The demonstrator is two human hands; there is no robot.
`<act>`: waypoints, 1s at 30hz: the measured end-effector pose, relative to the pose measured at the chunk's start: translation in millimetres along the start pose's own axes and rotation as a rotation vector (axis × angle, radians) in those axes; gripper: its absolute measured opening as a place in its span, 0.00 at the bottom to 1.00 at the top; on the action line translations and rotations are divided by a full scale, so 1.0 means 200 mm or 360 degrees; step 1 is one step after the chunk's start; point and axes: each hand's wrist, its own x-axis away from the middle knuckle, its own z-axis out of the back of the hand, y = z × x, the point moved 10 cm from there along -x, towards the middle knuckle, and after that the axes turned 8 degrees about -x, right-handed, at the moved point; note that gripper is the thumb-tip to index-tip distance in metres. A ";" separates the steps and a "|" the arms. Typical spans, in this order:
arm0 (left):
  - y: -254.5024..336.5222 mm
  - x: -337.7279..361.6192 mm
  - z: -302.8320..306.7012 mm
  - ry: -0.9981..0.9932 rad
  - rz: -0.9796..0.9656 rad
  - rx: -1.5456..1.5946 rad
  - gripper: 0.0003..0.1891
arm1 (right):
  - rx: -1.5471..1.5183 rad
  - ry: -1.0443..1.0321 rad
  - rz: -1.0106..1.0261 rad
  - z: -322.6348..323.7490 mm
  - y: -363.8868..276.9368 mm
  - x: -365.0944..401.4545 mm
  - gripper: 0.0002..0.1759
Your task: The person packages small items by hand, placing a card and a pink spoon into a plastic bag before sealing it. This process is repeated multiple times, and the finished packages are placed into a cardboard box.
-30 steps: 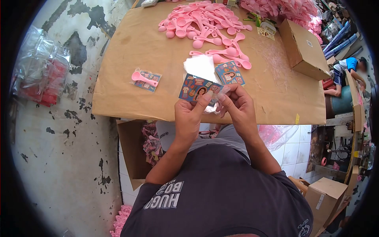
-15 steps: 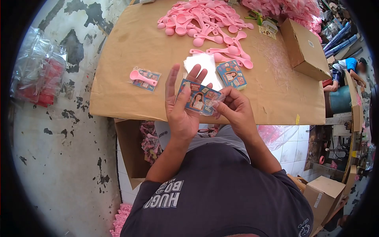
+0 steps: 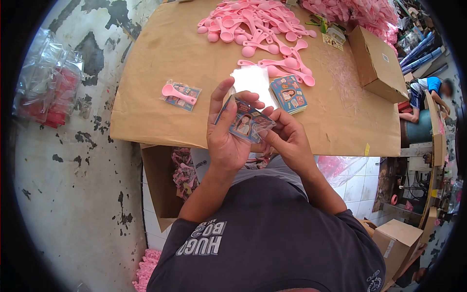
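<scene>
**Item in hand.** Printed card (image 3: 243, 124), picture side up toward the camera, partly inside a clear sleeve (image 3: 267, 124). It is held above the near table edge, in front of the chest.
- Left hand (image 3: 224, 141) – fingers curled behind the card and over its far edge, thumb raised beside its left end. It likely acts as a cradle, keeping the card flat.
- Right hand (image 3: 288, 141) – thumb and fingertips closed on the sleeve at the card's right end, probably to steady the film there.
- Long axis – runs from the left fingertips down toward the right hand, slightly tilted.

**On the table** (image 3: 160, 53), paper-covered:
- stack of clear bags (image 3: 252, 82) just beyond the hands, and a stack of cards (image 3: 288, 95) touching it on the right. Both seem placed within easy reach.
- one bagged card with a pink spoon (image 3: 179, 93), apart to the left.
- heap of loose pink spoons (image 3: 253, 24) farther back.
- cardboard box (image 3: 377, 61), far right.
</scene>
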 end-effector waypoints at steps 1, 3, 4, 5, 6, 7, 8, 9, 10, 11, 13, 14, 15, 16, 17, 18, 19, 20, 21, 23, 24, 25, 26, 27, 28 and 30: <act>0.00 0.00 -0.01 -0.0009 0.0007 0.0040 0.24 | -0.0014 -0.0009 -0.0015 0.00 0.00 0.00 0.08; 0.00 0.01 -0.05 0.0012 0.0022 0.0029 0.23 | -0.0030 -0.0021 -0.0025 0.00 0.00 0.01 0.08; -0.01 0.01 -0.06 0.0036 0.0035 0.0020 0.22 | -0.0019 0.0021 -0.0042 0.02 0.01 0.01 0.08; -0.01 0.01 -0.06 0.0033 0.0037 0.0016 0.22 | -0.0009 0.0065 -0.0059 0.04 0.02 0.02 0.09; -0.02 0.02 -0.08 0.0004 0.0067 -0.0022 0.22 | -0.0013 0.0067 -0.0056 0.03 0.02 0.02 0.09; -0.03 0.02 -0.09 -0.0026 0.0096 -0.0061 0.22 | 0.0049 0.0121 -0.0023 0.04 0.01 0.03 0.09; -0.04 0.02 -0.09 -0.0029 0.0097 -0.0066 0.22 | 0.0110 0.0173 0.0011 0.05 0.00 0.03 0.10; -0.05 0.02 -0.09 -0.0034 0.0114 -0.0065 0.22 | 0.0106 0.0173 0.0014 0.05 0.00 0.03 0.10; -0.06 0.02 -0.10 -0.0040 0.0130 -0.0064 0.21 | 0.0092 0.0207 0.0043 0.06 0.00 0.03 0.10; -0.07 0.03 -0.10 -0.0042 0.0134 -0.0066 0.21 | 0.0080 0.0242 0.0072 0.07 0.00 0.03 0.11; -0.08 0.03 -0.11 -0.0051 0.0156 -0.0074 0.20 | 0.0121 0.0217 0.0111 0.07 -0.02 0.04 0.11; -0.09 0.03 -0.11 -0.0053 0.0157 -0.0075 0.20 | 0.0167 0.0188 0.0148 0.06 -0.03 0.04 0.10; -0.08 0.02 -0.10 -0.0017 0.0141 -0.0067 0.19 | 0.0166 0.0187 0.0150 0.06 -0.04 0.04 0.10; -0.08 0.02 -0.10 0.0020 0.0124 -0.0058 0.19 | 0.0185 0.0182 0.0155 0.07 -0.04 0.04 0.11; -0.08 0.02 -0.11 0.0019 0.0121 -0.0061 0.19 | 0.0204 0.0176 0.0160 0.07 -0.05 0.05 0.12; -0.08 0.02 -0.12 0.0013 0.0144 -0.0063 0.19 | 0.0204 0.0173 0.0161 0.08 -0.05 0.04 0.12; -0.09 0.02 -0.13 0.0008 0.0168 -0.0064 0.18 | 0.0170 0.0169 0.0143 0.09 -0.03 0.04 0.13; -0.09 0.02 -0.14 0.0008 0.0168 -0.0064 0.18 | 0.0135 0.0167 0.0125 0.10 -0.02 0.03 0.14; -0.10 0.03 -0.15 0.0000 0.0184 -0.0092 0.18 | 0.0135 0.0168 0.0125 0.09 -0.03 0.03 0.14; -0.12 0.03 -0.15 -0.0009 0.0204 -0.0117 0.18 | 0.0106 0.0222 0.0099 0.09 -0.03 0.03 0.16; -0.13 0.04 -0.15 -0.0007 0.0226 -0.0171 0.19 | 0.0108 0.0224 0.0097 0.10 0.00 0.02 0.16; -0.15 0.05 -0.14 -0.0004 0.0246 -0.0226 0.19 | 0.0187 0.0230 0.0236 0.11 -0.01 0.01 0.17; -0.15 0.05 -0.14 -0.0001 0.0244 -0.0223 0.19 | 0.0266 0.0233 0.0374 0.10 -0.04 0.01 0.18; -0.17 0.06 -0.13 0.0028 0.0270 -0.0251 0.19 | 0.0269 0.0231 0.0370 0.10 -0.03 0.00 0.18; -0.18 0.07 -0.11 0.0056 0.0296 -0.0279 0.19 | 0.0287 0.0260 0.0396 0.10 -0.04 0.00 0.19; -0.19 0.08 -0.10 0.0063 0.0297 -0.0278 0.19 | 0.0311 0.0288 0.0418 0.10 -0.04 0.00 0.20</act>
